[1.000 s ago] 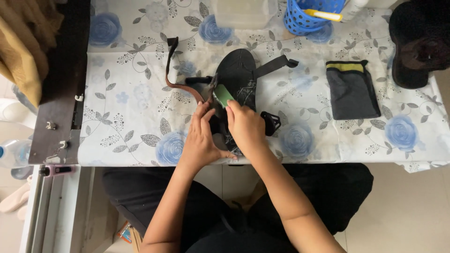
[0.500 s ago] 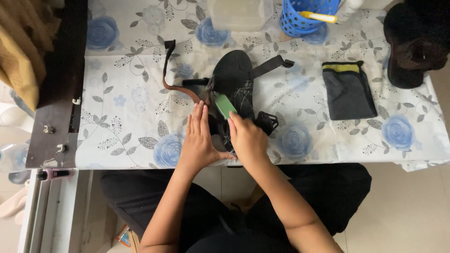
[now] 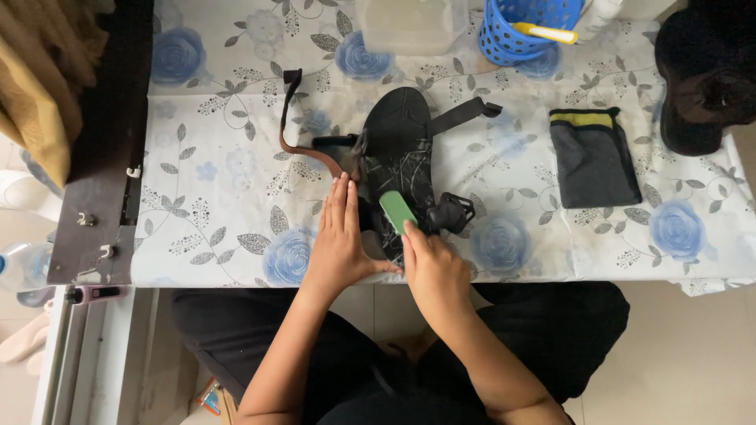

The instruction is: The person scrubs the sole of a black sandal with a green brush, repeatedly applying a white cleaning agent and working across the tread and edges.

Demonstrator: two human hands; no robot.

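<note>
Head view: black flat rubber sandal with dark straps point(image 3: 402, 153) lying sole-up near front edge of bench with blue-flower cloth point(image 3: 228, 197). Left hand point(image 3: 342, 236) lying flat, fingers straight, grip open, pressing beside sandal heel so sandal is not sliding. Right hand point(image 3: 433, 271) pinching small green oblong block point(image 3: 398, 212), grip closed on it, block touching sandal sole. Brown strap point(image 3: 303, 145) curling out to left. Dark folded cloth with yellow band point(image 3: 594, 157) sitting apart on right. Blue plastic basket point(image 3: 528, 31) standing at back.

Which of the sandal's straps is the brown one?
The long strap curving off the sandal's left edge toward the table's far side. The right-edge strap and the buckled one near the right hand are black.
</note>
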